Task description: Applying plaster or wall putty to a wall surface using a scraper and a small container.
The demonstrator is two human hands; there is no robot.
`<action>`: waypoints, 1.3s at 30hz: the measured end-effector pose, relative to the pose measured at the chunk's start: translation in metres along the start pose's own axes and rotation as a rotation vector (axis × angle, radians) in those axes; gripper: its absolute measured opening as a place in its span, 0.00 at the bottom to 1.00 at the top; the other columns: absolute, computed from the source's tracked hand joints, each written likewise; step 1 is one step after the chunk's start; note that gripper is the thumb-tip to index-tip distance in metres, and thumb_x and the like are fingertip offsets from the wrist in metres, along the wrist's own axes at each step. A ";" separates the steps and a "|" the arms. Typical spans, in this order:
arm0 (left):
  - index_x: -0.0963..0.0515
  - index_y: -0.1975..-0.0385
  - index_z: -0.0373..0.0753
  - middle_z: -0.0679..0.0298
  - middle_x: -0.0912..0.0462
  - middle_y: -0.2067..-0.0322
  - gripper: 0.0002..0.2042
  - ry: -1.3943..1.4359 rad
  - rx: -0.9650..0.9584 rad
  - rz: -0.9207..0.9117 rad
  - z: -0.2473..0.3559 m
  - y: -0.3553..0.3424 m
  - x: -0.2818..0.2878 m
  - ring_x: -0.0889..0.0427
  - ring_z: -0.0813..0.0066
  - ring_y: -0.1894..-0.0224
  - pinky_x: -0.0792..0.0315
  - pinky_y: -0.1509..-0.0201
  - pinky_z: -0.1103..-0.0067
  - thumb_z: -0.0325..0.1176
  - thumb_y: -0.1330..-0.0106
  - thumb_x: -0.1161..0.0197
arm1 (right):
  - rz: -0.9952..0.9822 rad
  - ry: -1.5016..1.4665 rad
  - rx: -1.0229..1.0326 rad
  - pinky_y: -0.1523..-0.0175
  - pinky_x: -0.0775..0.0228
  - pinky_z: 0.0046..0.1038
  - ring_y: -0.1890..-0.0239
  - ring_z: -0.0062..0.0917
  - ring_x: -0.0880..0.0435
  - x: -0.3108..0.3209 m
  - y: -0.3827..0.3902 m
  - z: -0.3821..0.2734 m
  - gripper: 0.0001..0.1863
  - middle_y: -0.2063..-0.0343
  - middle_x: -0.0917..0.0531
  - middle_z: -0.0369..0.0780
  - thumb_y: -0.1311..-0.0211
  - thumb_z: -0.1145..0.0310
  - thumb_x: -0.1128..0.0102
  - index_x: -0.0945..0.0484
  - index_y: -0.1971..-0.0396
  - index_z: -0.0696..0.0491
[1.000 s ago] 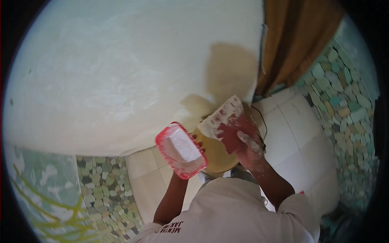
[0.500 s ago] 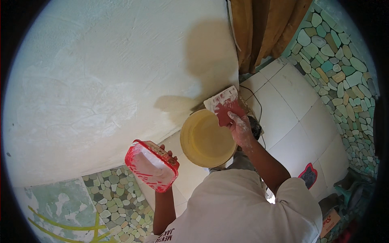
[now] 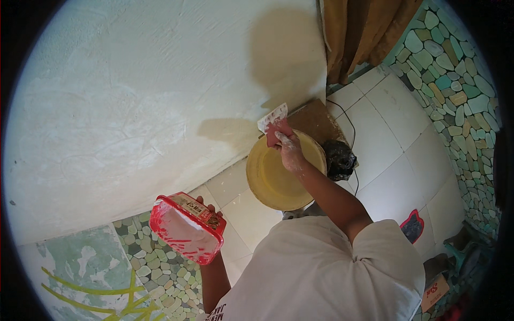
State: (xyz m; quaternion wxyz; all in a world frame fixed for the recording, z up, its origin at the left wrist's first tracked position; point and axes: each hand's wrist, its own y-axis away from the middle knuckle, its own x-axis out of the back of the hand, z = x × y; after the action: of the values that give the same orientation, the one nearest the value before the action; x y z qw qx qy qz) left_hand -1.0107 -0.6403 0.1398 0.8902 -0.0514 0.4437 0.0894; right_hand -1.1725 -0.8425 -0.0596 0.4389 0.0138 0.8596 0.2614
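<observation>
My right hand (image 3: 290, 151) is closed round a red putty scraper (image 3: 278, 128) whose pale far edge is smeared with white paste. The scraper is held out over the far rim of a round yellow bucket (image 3: 284, 184), close to the white wall (image 3: 160, 107). White smears mark my right fingers. At the lower left, my left hand (image 3: 211, 206) grips a red plastic tub (image 3: 187, 227) from its right side and beneath. The tub is tilted, its opening facing up, and white putty coats the inside. Most of my left palm is hidden behind it.
Beyond the bucket lies a brown board (image 3: 317, 124), with a black plastic bag (image 3: 340, 160) and a dark cable (image 3: 353, 131) beside it. A brown curtain (image 3: 364, 37) hangs at the top. Pale tiles (image 3: 385, 155) meet pebble-patterned flooring (image 3: 455, 91). A red-edged dark piece (image 3: 413, 227) lies right.
My right hand has carried the scraper leftward, nearer the wall. The tub in my left hand has shifted slightly left and down. The view has also turned a little.
</observation>
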 end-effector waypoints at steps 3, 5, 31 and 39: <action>0.50 0.31 0.45 0.51 0.48 0.32 0.37 -0.016 -0.007 -0.001 0.016 0.010 0.002 0.39 0.49 0.35 0.41 0.34 0.53 0.50 0.36 0.42 | 0.018 -0.008 -0.005 0.62 0.26 0.25 0.64 0.18 0.22 -0.014 -0.010 0.014 0.13 0.61 0.20 0.33 0.38 0.74 0.46 0.25 0.53 0.53; 0.51 0.31 0.44 0.50 0.47 0.33 0.37 -0.023 -0.022 0.001 0.022 0.015 -0.001 0.39 0.50 0.35 0.41 0.34 0.54 0.49 0.36 0.41 | 0.047 -0.011 0.017 0.63 0.27 0.24 0.65 0.18 0.22 -0.012 -0.027 0.023 0.13 0.62 0.20 0.33 0.38 0.74 0.46 0.25 0.54 0.53; 0.50 0.32 0.45 0.52 0.43 0.35 0.36 -0.014 -0.127 0.201 0.030 0.050 0.012 0.36 0.49 0.38 0.38 0.35 0.53 0.44 0.37 0.39 | 0.413 -0.376 0.499 0.61 0.34 0.20 0.68 0.19 0.27 0.018 -0.244 0.096 0.07 0.72 0.24 0.32 0.36 0.72 0.44 0.21 0.62 0.59; 0.48 0.33 0.43 0.54 0.40 0.36 0.36 -0.054 -0.215 0.402 0.040 0.078 -0.010 0.33 0.50 0.39 0.37 0.36 0.53 0.45 0.37 0.39 | 0.637 0.153 0.559 0.54 0.32 0.25 0.62 0.24 0.23 -0.046 -0.200 0.125 0.14 0.65 0.19 0.39 0.35 0.75 0.50 0.24 0.52 0.63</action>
State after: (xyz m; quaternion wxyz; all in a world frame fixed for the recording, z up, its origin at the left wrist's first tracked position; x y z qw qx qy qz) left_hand -1.0013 -0.5586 0.1709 0.8555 -0.0543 0.4089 0.3130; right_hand -1.0079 -0.9722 -0.1772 0.2505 0.3775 0.8803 0.1410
